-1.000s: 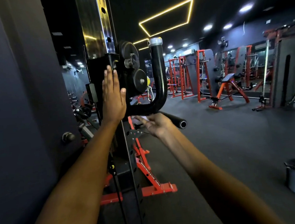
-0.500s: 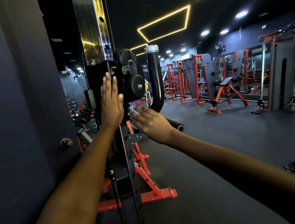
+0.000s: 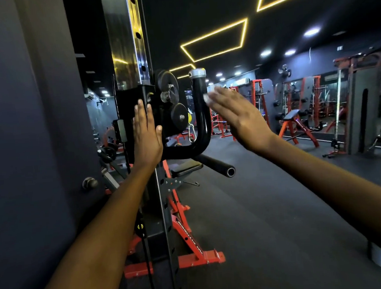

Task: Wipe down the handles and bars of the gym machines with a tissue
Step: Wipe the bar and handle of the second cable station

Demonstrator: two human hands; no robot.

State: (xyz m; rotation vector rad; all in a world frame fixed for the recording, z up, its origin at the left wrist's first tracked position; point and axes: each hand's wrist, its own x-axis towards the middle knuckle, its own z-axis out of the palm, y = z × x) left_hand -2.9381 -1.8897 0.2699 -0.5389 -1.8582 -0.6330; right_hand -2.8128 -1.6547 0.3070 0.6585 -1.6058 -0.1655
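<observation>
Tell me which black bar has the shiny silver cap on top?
The curved upright handle beside the right hand wears the silver cap. The straight bar below it, pointing toward the floor, ends in an open hole instead.

Red incline bench (image 3: 293,122) across the dark floor (image 3: 269,206), yellow ceiling light strips (image 3: 215,41) overhead.

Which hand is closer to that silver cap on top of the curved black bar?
Right. The right hand is beside the bar just below the silver cap; the left hand rests flat on the black carriage, farther away.
</observation>
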